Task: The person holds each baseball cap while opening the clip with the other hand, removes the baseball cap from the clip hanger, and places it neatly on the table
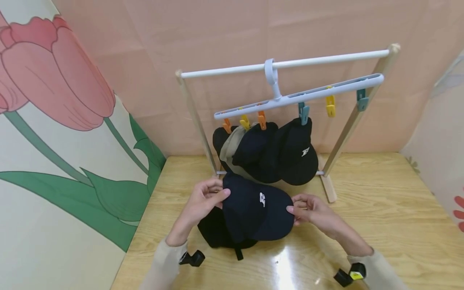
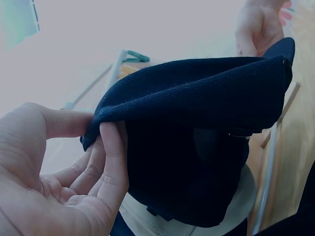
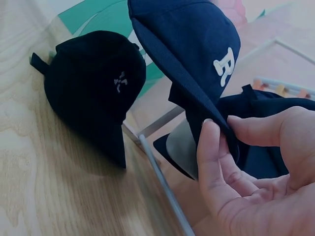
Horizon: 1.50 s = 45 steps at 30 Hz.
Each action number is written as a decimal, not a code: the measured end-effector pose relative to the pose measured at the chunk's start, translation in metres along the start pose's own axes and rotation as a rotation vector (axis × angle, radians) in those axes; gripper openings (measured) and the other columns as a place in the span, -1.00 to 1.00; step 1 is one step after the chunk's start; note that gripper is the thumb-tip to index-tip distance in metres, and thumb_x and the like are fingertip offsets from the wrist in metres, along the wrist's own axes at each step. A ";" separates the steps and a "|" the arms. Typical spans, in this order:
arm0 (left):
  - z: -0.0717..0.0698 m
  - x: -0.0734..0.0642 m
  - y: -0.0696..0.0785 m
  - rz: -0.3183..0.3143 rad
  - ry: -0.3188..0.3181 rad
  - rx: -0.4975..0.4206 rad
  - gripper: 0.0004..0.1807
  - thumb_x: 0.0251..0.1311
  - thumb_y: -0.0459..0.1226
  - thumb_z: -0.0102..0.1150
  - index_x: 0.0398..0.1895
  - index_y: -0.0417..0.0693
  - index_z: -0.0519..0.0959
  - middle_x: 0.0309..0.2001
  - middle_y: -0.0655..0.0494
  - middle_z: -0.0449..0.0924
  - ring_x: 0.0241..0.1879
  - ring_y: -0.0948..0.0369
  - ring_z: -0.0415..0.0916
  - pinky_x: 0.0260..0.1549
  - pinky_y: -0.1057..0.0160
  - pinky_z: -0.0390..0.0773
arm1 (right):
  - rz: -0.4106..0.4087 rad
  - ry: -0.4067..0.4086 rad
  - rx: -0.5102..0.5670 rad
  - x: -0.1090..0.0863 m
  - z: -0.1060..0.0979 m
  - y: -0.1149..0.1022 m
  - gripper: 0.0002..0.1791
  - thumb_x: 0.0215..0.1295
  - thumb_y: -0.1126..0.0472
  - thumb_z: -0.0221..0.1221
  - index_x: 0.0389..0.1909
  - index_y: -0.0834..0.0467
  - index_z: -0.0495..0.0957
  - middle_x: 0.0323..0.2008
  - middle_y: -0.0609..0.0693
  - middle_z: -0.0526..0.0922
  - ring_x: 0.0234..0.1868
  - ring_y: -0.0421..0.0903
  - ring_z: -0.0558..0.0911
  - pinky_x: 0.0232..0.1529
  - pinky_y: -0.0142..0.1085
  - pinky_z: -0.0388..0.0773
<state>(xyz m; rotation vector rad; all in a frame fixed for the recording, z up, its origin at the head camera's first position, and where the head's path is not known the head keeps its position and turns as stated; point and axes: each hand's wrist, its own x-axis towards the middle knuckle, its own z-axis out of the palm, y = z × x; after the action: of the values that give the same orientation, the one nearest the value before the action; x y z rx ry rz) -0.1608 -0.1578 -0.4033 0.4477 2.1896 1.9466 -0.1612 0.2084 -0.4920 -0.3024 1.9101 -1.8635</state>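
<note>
in front of the rack, the left hand pinches the navy cap by its crown, the right hand by its brim; probably light, soft, safest gripped at the stiffer brim.

Room right of rack; held cap obstructs hung caps.

Btwn fingers: navy cloth cap w/ white R. Below left fingers: blk cloth cap, greyish emblem. Beyond fingers: pale-blue plastic hanger bar w/ orange, yellow, teal clips.
</note>
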 end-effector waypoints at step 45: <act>-0.020 -0.018 -0.053 -0.247 0.164 0.104 -0.62 0.42 -0.31 0.36 0.14 -0.45 0.64 -0.05 -0.24 0.80 -0.37 0.27 0.75 -0.34 0.29 0.77 | 0.085 0.088 -0.040 0.035 0.030 0.042 -0.55 0.46 0.25 0.35 0.14 0.45 0.43 -0.33 0.05 0.64 -0.40 -0.02 0.73 -0.30 -0.11 0.80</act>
<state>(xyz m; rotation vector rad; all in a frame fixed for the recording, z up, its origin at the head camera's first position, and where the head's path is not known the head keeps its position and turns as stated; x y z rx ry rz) -0.1556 -0.1880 -0.4543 0.0270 2.3244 1.8008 -0.1718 0.1682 -0.5387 -0.1522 1.9878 -1.8129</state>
